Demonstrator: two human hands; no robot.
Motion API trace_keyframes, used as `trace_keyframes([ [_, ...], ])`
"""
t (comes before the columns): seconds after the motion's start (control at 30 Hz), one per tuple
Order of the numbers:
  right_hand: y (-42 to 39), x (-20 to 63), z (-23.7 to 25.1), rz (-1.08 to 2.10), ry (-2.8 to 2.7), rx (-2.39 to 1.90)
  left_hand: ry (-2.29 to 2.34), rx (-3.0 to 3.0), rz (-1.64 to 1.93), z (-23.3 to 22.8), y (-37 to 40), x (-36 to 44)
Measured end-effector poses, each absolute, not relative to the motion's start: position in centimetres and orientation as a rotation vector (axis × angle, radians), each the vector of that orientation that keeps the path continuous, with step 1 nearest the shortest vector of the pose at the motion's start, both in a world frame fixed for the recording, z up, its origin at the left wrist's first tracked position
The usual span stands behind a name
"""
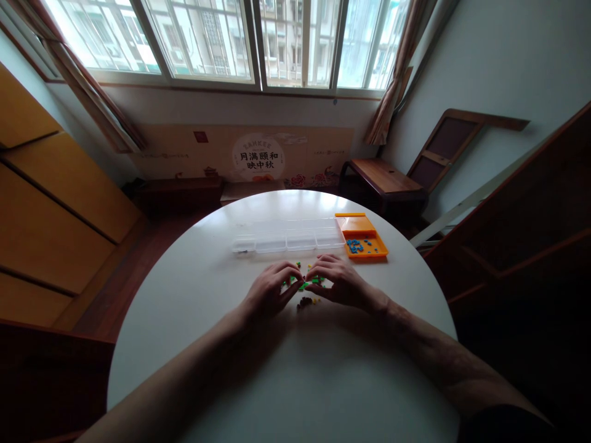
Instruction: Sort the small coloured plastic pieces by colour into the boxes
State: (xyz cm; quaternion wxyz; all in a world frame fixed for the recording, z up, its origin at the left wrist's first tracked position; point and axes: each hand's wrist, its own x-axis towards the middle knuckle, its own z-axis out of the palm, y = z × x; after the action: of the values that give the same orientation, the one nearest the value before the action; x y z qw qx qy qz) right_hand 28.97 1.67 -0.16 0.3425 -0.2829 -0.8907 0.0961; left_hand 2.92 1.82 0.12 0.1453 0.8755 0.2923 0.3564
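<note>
Green pieces (303, 287) on a white bench (194, 344), left hand (270, 288) and right hand (339, 280) curled over them, fingertips close together, any hold unclear

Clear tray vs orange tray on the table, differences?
Colour: the clear tray is see-through, the orange tray orange. Length: the clear tray is longer, the orange tray shorter. Contents: blue pieces lie in the orange tray; none show in the clear tray. Both rest on the white table.
</note>
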Motion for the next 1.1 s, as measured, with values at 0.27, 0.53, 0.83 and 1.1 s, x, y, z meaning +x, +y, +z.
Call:
trace_keyframes([
  [0.27,1.6,28.6,0.0,0.236,-2.34,-0.71,0.803,2.509,1.06,0.2,1.8,3.1],
  [0.53,1.8,29.3,0.2,0.203,-2.296,-0.734,0.839,2.526,1.087,0.5,1.9,2.1],
  [0.83,3.9,35.6,0.3,0.063,-2.012,-1.272,0.993,2.801,0.989,1.1,3.5,-0.7],
  [1.1,5.2,38.2,-0.8,-0.179,-1.831,-1.654,1.167,2.809,0.839,3.0,4.9,-4.4],
])
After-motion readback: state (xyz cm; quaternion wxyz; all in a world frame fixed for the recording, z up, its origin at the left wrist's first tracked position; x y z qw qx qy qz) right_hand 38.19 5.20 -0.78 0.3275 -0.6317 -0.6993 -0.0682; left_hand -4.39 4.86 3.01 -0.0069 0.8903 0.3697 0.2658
